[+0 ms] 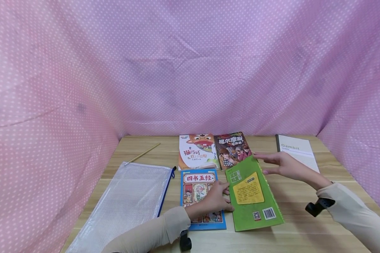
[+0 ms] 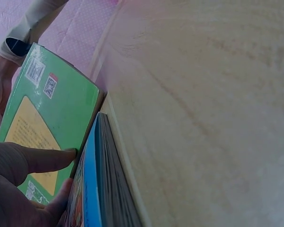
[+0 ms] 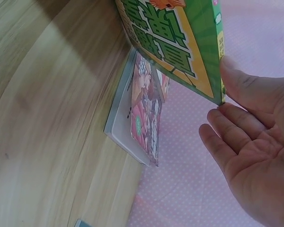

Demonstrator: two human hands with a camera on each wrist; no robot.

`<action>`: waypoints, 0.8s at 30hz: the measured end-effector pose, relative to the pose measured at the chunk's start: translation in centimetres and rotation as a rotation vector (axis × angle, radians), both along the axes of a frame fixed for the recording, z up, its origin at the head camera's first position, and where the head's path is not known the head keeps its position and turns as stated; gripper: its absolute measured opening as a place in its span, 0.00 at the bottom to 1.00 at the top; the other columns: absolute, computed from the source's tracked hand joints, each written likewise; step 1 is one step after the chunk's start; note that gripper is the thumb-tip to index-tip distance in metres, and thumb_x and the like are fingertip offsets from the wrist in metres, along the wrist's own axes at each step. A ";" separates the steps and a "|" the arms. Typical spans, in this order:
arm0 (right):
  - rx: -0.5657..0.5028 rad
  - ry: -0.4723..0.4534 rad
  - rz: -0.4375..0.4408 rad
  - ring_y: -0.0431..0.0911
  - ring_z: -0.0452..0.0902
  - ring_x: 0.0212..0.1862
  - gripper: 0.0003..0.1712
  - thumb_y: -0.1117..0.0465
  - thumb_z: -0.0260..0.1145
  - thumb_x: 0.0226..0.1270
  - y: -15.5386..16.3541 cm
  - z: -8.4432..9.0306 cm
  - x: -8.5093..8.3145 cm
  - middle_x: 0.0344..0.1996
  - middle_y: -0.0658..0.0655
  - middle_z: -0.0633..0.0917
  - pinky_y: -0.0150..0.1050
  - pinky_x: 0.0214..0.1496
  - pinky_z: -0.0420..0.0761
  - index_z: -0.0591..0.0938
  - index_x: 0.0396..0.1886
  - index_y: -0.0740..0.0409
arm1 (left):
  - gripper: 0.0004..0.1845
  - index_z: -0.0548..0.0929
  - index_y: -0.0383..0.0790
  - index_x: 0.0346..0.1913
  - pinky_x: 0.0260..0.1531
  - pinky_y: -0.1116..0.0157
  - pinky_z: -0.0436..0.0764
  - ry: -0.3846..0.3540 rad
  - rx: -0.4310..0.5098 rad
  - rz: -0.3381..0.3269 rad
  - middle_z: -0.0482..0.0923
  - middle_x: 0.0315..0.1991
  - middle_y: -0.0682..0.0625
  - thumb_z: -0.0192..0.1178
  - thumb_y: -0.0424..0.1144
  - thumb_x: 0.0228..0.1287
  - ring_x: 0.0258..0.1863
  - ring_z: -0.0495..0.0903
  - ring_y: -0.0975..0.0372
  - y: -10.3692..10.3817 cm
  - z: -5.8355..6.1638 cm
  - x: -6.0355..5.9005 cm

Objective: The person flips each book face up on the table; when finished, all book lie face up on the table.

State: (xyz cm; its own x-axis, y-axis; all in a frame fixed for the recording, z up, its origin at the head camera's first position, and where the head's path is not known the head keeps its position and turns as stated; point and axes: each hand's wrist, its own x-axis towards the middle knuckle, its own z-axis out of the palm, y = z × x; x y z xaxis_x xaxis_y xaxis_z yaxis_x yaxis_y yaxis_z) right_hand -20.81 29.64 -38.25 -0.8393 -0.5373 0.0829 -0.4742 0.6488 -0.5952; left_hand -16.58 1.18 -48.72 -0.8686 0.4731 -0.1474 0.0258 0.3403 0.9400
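A green book with a yellow text panel and barcode stands tilted over the table, back cover up, its right side raised. My left hand holds its left edge with curled fingers, above a blue-bordered comic book. At the upper right corner my right hand grips the green book, thumb against the spine; some fingertips are hidden. In the right wrist view the green book's front cover shows from below. Behind it lies a dark detective book, partly covered.
A white book with an orange cartoon figure lies at the back. Left of the books are a mesh zip pouch and a thin stick. A notebook lies at the back right. Pink dotted cloth surrounds the wooden table.
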 end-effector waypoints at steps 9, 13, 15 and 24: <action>-0.017 0.009 0.016 0.60 0.79 0.63 0.30 0.60 0.71 0.67 -0.7 0.2 -0.1 0.69 0.65 0.76 0.51 0.62 0.81 0.78 0.68 0.61 | 0.51 0.66 0.29 0.75 0.34 0.75 0.85 0.015 0.000 0.003 0.67 0.46 0.46 0.77 0.20 0.43 0.32 0.77 0.67 0.0 0.0 0.1; -0.046 -0.016 0.030 0.57 0.76 0.66 0.30 0.60 0.70 0.69 -1.1 0.4 -0.1 0.71 0.64 0.74 0.42 0.64 0.82 0.78 0.69 0.59 | 0.51 0.66 0.30 0.75 0.34 0.74 0.85 0.018 0.011 0.001 0.67 0.46 0.46 0.77 0.20 0.43 0.33 0.77 0.66 0.0 -0.2 0.1; -0.057 -0.020 0.035 0.58 0.76 0.66 0.29 0.60 0.70 0.69 -1.2 0.5 0.0 0.71 0.63 0.74 0.36 0.63 0.82 0.78 0.69 0.58 | 0.51 0.66 0.30 0.75 0.35 0.74 0.86 0.017 0.019 -0.001 0.67 0.47 0.47 0.77 0.20 0.43 0.34 0.77 0.66 0.0 -0.3 0.0; -0.066 -0.018 0.048 0.49 0.76 0.67 0.29 0.61 0.68 0.70 -1.6 0.3 -0.3 0.71 0.61 0.75 0.35 0.63 0.82 0.77 0.70 0.57 | 0.50 0.68 0.31 0.74 0.35 0.75 0.86 0.044 0.014 -0.013 0.66 0.46 0.47 0.77 0.21 0.44 0.36 0.77 0.67 -0.1 -0.8 -0.1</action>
